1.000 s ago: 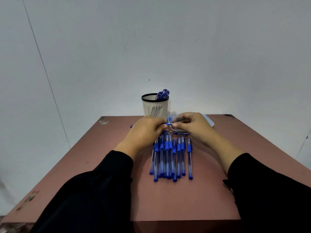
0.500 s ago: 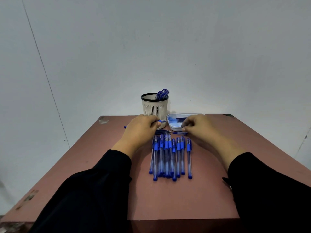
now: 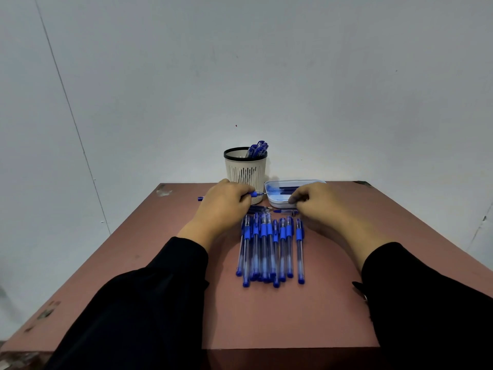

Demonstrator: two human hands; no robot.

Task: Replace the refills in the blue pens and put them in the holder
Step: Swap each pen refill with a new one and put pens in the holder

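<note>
Blue pens point(image 3: 269, 249) lie in a row on the desk point(image 3: 160, 263). Left hand point(image 3: 224, 206) grips one pen point(image 3: 253, 194); right hand point(image 3: 317, 204), fingers curled, reaches the refill tray point(image 3: 277, 202)

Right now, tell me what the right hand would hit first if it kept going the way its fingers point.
Most likely the tray. The right hand has its fingers curled toward the tray's near wall, just above the loose refill on the table. Depth is unclear, so the fingertips may already be touching the rim.

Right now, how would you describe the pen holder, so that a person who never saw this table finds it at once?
Look at the far edge of the reddish table, against the wall. The pen holder stands upright there, left of the shallow clear tray. Unlike the tray, it is a tall cream cup with slits, a black rim and blue pens sticking out.
</note>
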